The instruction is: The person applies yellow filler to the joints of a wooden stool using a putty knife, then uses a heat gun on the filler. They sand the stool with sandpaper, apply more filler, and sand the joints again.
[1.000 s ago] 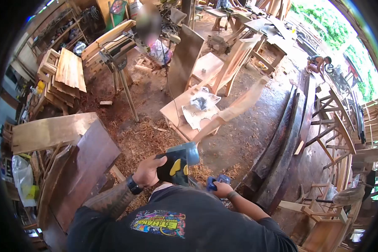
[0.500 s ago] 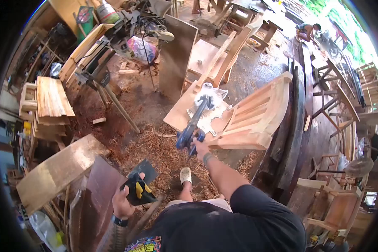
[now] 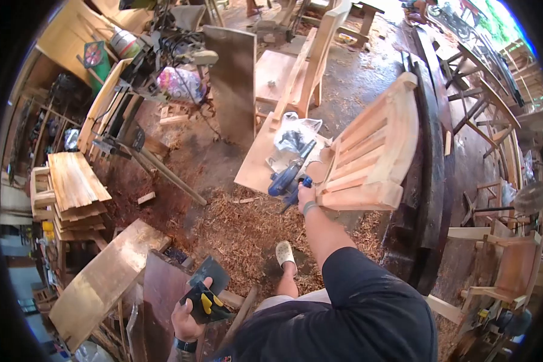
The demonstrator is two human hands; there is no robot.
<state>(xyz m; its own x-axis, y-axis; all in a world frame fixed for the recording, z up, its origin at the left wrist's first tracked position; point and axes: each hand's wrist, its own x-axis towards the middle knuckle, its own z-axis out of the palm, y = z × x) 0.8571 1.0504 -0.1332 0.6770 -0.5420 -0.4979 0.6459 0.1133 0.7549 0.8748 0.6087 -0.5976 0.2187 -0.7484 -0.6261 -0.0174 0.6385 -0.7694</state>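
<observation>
My right hand (image 3: pixel 306 196) is closed round the blue grip of a long hand tool (image 3: pixel 285 180) with a blue body and a dark, narrow front part. The tool reaches over the seat of a bare wooden chair (image 3: pixel 254 166), near a clear plastic bag (image 3: pixel 295 130). Beside that seat is the chair's slatted back (image 3: pixel 368 148). Low on the left, my left hand (image 3: pixel 189 320) grips a black-and-yellow handled tool (image 3: pixel 211 303) with a flat grey plate (image 3: pixel 210 274). Its exact kind I cannot make out.
Wood shavings (image 3: pixel 235 235) cover the floor around my shoe (image 3: pixel 285 253). Dark beams (image 3: pixel 425 181) run along the right. Boards (image 3: pixel 111 280) lean at the left, near stacked planks (image 3: pixel 78 181). Another chair (image 3: pixel 277 75) stands ahead, beside an upright panel (image 3: pixel 232 84).
The view has shifted. My right hand has swung the blue tool, so its front end sits nearer the seat and looks shorter. My left hand still holds the black-and-yellow tool.
</observation>
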